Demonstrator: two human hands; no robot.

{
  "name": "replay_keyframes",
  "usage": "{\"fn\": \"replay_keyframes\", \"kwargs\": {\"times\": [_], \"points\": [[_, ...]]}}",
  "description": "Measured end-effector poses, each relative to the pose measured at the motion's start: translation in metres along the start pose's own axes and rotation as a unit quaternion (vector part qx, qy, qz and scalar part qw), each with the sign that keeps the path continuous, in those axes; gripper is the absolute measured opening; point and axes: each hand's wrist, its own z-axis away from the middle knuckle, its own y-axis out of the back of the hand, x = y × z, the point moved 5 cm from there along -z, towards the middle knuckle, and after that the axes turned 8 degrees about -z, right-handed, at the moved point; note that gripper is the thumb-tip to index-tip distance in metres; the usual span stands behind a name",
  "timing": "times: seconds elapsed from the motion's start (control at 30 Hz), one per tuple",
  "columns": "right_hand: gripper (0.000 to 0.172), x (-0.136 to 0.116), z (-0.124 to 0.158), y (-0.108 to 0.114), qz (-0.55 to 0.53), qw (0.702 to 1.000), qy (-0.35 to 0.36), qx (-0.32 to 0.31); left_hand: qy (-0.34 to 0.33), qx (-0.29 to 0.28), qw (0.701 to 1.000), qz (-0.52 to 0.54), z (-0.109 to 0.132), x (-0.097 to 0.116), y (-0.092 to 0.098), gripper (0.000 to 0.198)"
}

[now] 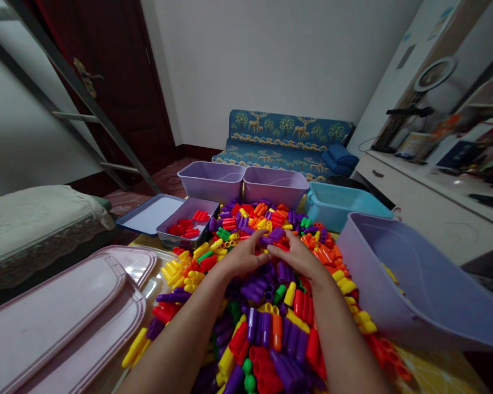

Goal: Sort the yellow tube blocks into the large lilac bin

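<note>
A big heap of short plastic tubes with rounded ends, in purple, red, yellow, orange and green, covers the table. My left hand reaches into its middle, thumb and index finger curved apart. Close beside it is my right hand, its thumb stretched toward the left thumb and its fingers spread. Purple tubes lie between the two hands, near the fingertips; I cannot tell whether any is gripped. More purple tubes lie in a cluster below my wrists. The far fingers of both hands are partly hidden.
Two lilac bins stand at the back, with a turquoise bin to their right. A larger lilac bin at right holds a few yellow pieces. Red tubes lie in a box at left. Pink lids are stacked front left.
</note>
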Motion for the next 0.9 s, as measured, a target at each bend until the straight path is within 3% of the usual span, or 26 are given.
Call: {"fn": "replay_keyframes", "kwargs": {"times": [0.1,0.2,0.3,0.37,0.43,0.53,0.6,0.73,0.9], "points": [[0.050,-0.017,0.001,0.001,-0.090,0.995,0.020,-0.034,-0.100,0.040,0.990,0.088,0.002,0.016,0.002,0.071],[0.052,-0.029,0.003,0.012,-0.087,0.995,0.056,-0.008,-0.120,0.081,0.989,0.038,0.001,0.029,0.015,0.066],[0.055,-0.025,0.002,0.028,0.041,0.993,0.069,0.084,-0.071,0.142,0.984,-0.079,-0.010,0.032,0.039,0.055],[0.058,-0.015,0.001,0.036,0.156,0.977,0.051,0.137,-0.009,0.213,0.960,-0.180,-0.023,0.026,0.061,0.046],[0.057,-0.004,-0.001,0.039,0.244,0.957,0.027,0.155,0.067,0.245,0.929,-0.269,-0.037,0.015,0.077,0.048],[0.059,0.008,-0.005,0.035,0.308,0.943,0.006,0.129,0.174,0.190,0.904,-0.342,-0.057,-0.009,0.083,0.058],[0.064,0.011,-0.005,0.031,0.324,0.940,-0.007,0.109,0.204,0.138,0.893,-0.376,-0.065,-0.020,0.079,0.065],[0.069,0.009,-0.002,0.025,0.335,0.937,-0.039,0.089,0.195,0.087,0.890,-0.404,-0.068,-0.028,0.067,0.074],[0.063,0.009,-0.002,0.021,0.302,0.949,-0.057,0.074,0.178,0.027,0.908,-0.379,-0.065,-0.032,0.058,0.077]]}}
